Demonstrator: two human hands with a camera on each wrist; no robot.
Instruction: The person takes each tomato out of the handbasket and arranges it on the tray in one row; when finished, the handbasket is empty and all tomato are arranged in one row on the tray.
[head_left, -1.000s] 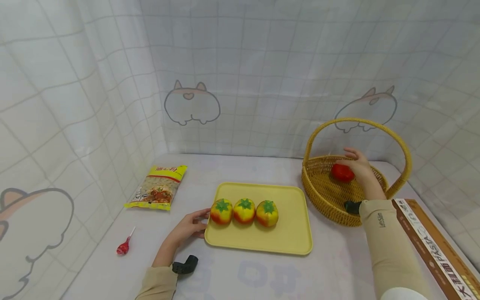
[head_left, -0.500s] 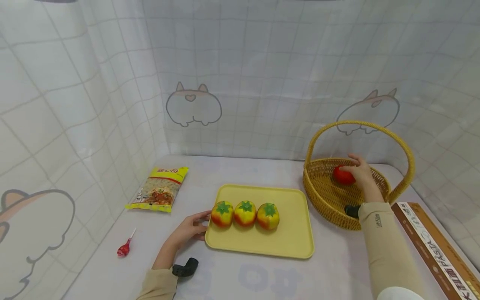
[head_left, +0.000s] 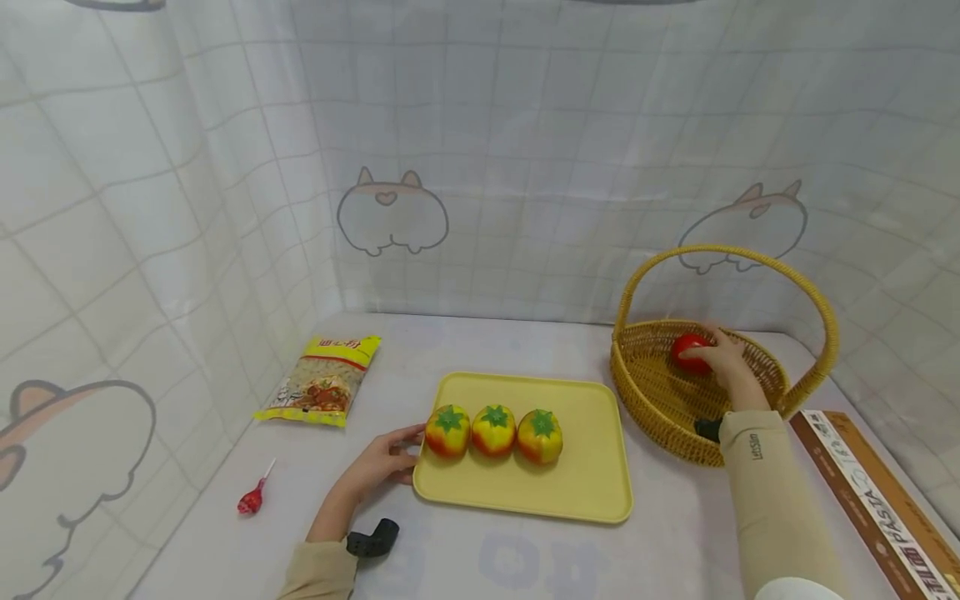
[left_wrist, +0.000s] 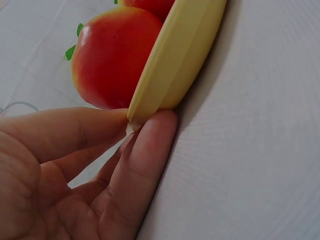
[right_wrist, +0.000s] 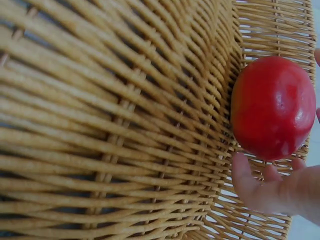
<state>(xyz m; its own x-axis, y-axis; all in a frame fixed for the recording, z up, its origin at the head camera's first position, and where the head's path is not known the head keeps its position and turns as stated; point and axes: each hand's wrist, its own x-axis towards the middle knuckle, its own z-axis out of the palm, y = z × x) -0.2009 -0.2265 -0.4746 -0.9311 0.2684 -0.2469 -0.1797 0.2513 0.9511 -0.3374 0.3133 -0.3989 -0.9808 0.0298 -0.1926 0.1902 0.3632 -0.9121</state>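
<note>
My left hand (head_left: pixel 382 460) pinches the left rim of a yellow tray (head_left: pixel 517 496), thumb and fingertips meeting at its edge in the left wrist view. Three round yellow-and-red fruits with green leafy tops stand in a row on the tray; the leftmost fruit (head_left: pixel 447 431) is closest to that hand. Inside the wicker basket (head_left: pixel 652 417) sits a smooth red fruit (right_wrist: pixel 274 107). My right hand (head_left: pixel 723 358) reaches over the basket's rim with spread fingers about this fruit. In the right wrist view, fingertips (right_wrist: pixel 240 162) show right at its lower side.
The basket's tall handle (head_left: pixel 720 248) arches above the right hand. A long pasta box (head_left: pixel 877 500) lies at the right. On the left are a yellow bag of food (head_left: pixel 322 383) and a red lollipop (head_left: pixel 251 500). A grid-patterned curtain (head_left: pixel 517 167) stands behind the table.
My right hand has lowered around the red fruit, which stays at the same spot in the basket. The left hand keeps its hold on the tray. The whole head view has shifted slightly.
</note>
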